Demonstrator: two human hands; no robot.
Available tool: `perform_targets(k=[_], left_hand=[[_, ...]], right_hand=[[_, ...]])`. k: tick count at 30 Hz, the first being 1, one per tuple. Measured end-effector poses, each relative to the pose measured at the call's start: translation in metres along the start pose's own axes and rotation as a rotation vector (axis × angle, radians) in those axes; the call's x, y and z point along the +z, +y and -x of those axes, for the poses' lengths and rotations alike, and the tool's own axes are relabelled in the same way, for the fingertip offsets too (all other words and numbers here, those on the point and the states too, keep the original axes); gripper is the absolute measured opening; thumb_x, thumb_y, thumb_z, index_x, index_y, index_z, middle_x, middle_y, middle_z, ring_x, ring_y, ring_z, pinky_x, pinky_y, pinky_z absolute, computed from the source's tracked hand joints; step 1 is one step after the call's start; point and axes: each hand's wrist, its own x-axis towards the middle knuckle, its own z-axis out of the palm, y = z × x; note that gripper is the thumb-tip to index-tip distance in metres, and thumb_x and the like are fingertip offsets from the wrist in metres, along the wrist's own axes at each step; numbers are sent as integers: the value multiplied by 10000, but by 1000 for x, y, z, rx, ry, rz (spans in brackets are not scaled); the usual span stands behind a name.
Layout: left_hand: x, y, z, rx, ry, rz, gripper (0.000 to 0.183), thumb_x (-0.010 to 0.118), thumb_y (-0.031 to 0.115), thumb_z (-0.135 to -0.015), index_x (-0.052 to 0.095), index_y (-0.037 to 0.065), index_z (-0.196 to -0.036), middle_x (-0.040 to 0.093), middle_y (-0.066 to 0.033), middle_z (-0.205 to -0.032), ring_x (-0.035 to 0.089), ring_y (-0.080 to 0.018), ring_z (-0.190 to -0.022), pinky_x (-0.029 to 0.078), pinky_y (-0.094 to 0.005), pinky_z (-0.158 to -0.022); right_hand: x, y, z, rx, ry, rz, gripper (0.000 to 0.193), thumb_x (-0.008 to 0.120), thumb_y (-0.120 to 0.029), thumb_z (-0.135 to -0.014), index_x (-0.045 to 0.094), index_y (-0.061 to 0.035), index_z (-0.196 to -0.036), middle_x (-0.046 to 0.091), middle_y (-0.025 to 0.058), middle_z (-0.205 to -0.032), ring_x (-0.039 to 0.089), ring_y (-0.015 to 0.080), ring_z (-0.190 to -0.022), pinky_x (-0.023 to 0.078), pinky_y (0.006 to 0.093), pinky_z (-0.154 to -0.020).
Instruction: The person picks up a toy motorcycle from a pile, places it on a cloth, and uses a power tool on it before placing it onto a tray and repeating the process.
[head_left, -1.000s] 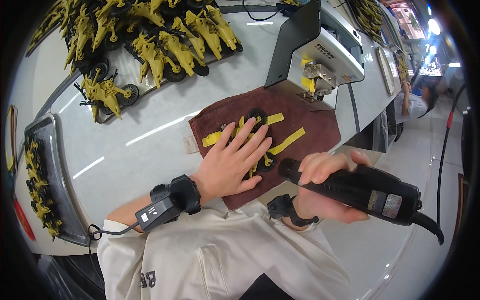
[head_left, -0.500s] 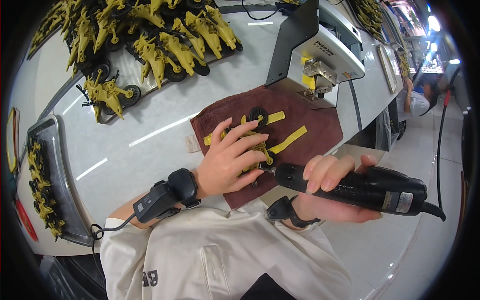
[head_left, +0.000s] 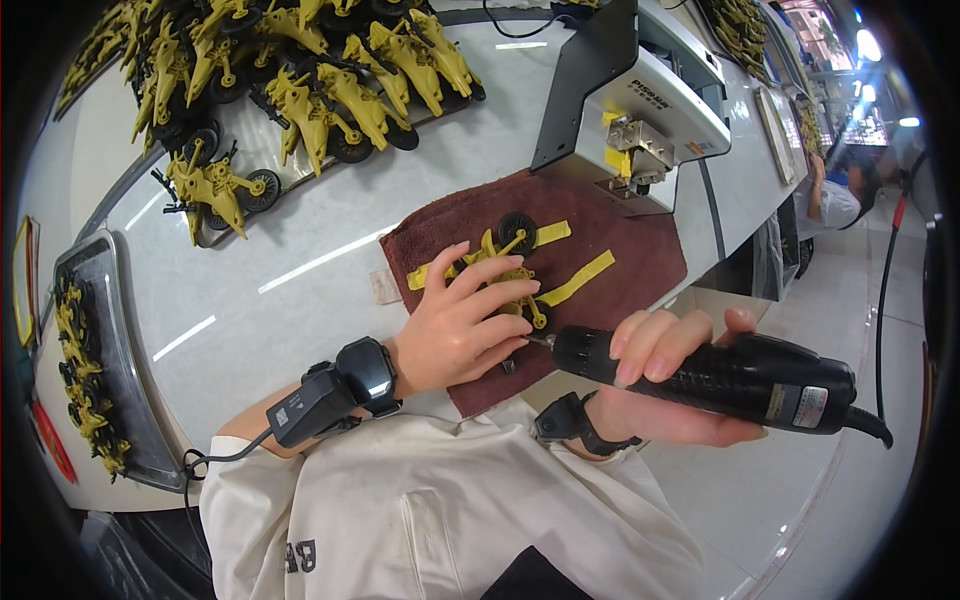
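Note:
On a brown cloth [head_left: 640,235] lies a toy motorcycle [head_left: 517,233], yellow with black wheels, partly covered by my left hand [head_left: 455,325]. That hand presses and holds it down with the fingers spread over its body. My right hand [head_left: 655,348] is wrapped round a black electric screwdriver [head_left: 760,385], held nearly level. Its bit points left and meets the lower end of the toy, beside my left fingertips; the exact contact spot is hidden. Strips of yellow tape [head_left: 577,279] lie on the cloth next to the toy.
Many assembled yellow toy motorcycles [head_left: 365,105] are heaped at the far left. A metal tray [head_left: 150,400] with small yellow-and-black parts stands at left. Beyond the cloth is a white-and-black screw feeder [head_left: 640,110]. The screwdriver's cable [head_left: 880,300] hangs at right, where another person [head_left: 835,195] sits farther off.
My left fingers have shifted slightly over the toy, and the screwdriver has moved very little. Otherwise the hold is the same.

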Motion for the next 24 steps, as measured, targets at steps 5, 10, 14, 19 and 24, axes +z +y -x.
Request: perform_targets(k=[5,10,14,19,24], left_hand=[[1,0,1,-7,8,4,212,750,137,-691,642,135,-873,604,-40,-1152,498,-275,-1176,238,-518,-1016],[2,0,0,-9,17,5,216,745,124,-685,653,136,-879,613,-32,-1157,508,-274,-1159,230,-508,-1019],[3,0,1,-6,20,-6,212,742,126,-703,647,136,-893,612,-31,-1146,507,-264,-1169,238,-513,-1020],[1,1,2,5,7,-22,215,739,132,-718,643,133,-910,608,-29,-1154,504,-252,-1180,246,-517,-1021],[1,0,2,-4,-18,-11,233,737,143,-723,647,134,-938,599,-29,-1194,500,-250,-1183,244,-517,-1025]], right_hand=[[0,-1,0,-19,-26,7,879,284,-767,-828,365,-16,-1277,499,68,-623,446,170,-400,361,314,-386],[-6,-5,4,-2,-27,-171,995,397,-807,-754,248,8,-1306,561,175,-719,529,284,-509,445,417,-524],[-6,-4,5,-4,4,-167,985,373,-804,-766,252,12,-1303,560,178,-717,526,288,-507,445,420,-521],[-4,-3,6,3,0,-162,983,370,-803,-768,255,16,-1300,559,178,-714,524,288,-505,444,418,-510],[-1,1,6,-45,18,-16,880,278,-755,-837,365,-5,-1289,513,84,-664,465,183,-445,398,334,-476]])
